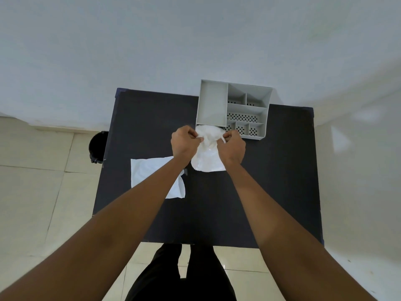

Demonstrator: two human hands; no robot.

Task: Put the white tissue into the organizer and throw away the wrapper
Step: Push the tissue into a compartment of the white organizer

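A white tissue pack in a clear wrapper (207,157) is held up above the dark table, just in front of the grey organizer (211,103). My left hand (184,144) pinches the wrapper's top left edge and my right hand (232,146) pinches its top right edge, with crumpled white material bunched between them. The pack's lower part hangs down between my wrists. The organizer has one long compartment on the left and several smaller perforated ones on the right; all look empty.
A second flat white tissue pack (152,174) lies on the table (271,181) at the left, partly under my left forearm. A black bin (98,146) stands on the tiled floor beside the table's left edge. A wall rises behind the table.
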